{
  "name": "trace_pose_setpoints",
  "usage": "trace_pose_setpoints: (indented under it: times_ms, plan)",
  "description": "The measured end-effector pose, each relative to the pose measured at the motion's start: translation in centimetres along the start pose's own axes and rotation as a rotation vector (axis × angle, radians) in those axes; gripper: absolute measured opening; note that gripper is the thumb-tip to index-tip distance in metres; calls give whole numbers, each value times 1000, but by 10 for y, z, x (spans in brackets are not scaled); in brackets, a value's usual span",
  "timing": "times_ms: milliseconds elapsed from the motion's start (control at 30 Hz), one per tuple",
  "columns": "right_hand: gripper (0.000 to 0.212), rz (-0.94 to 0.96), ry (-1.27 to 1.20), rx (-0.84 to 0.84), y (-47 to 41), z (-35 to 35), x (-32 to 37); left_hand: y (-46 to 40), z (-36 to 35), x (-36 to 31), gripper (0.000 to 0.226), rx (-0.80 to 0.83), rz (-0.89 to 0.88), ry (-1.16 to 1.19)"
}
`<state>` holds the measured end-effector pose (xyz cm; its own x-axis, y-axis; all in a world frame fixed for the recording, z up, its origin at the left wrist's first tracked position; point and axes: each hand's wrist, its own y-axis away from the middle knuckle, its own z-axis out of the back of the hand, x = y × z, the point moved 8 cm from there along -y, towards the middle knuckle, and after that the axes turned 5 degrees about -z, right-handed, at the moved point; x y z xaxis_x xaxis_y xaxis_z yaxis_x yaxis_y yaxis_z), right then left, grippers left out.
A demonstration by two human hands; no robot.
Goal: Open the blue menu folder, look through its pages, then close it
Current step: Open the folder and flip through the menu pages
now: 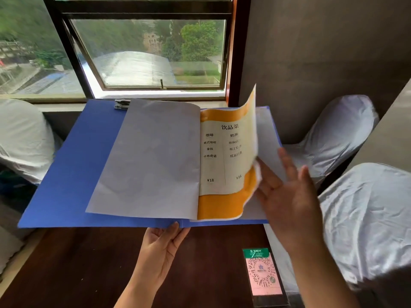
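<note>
Above dark wooden table [89,263] by window [146,52] — blue menu folder [66,174], open.

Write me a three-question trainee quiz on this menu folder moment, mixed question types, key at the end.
1. True or false: the blue menu folder lies closed on the dark table.
2. Multiple choice: what is the right hand doing? A) pressing the metal clip B) lifting the outer edge of the orange-bordered page C) touching the QR code card
3. Fill in: the left hand supports the folder from below at its ____ edge, close to the spine.

Key: 1. False: it is open and held up above the table. 2. B. 3. Near (bottom).
</note>
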<state>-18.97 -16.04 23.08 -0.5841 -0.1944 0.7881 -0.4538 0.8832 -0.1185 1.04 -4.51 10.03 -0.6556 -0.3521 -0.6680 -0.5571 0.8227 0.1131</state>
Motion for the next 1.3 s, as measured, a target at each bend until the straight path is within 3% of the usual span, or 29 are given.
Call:
trace_pose_setpoints:
  times_ms: [100,167,267,433,600,867,967,1067,1167,1233,1300]
  plan:
    - [36,33,390,-96,-4,-17,-20,3,-3,3,32,3,4,10]
    - [41,54,726,-157,-5,-27,-34,5,-4,3,32,6,0,5]
    - [54,161,1041,-59,2,-51,-50,7,-7,1,31,28,-21,-15]
    - [52,392,1390,124,17,-102,-72,12,-11,-2,36,82,-34,-34]
    - [60,403,1334,-30,20,-102,-75,16,-16,-6,36,140,-52,-53]
    - [38,398,1579,192,20,-106,-92,17,-18,-7,31,138,-52,-61]
    - [40,316,1439,279,20,-99,-78,17,-17,-6,28,123,-31,-43]
    - [40,389,1352,109,17,-68,-29,17,-12,-6,29,89,-16,-37]
    - [48,493,1528,-262,13,-10,25,17,-8,-9,29,58,-21,-38]
    - [60,350,1568,-374,8,36,42,16,-6,-10,28,41,-23,-19]
    - [66,41,1290,-259,7,72,39,14,-4,-9,28,34,-26,-4]
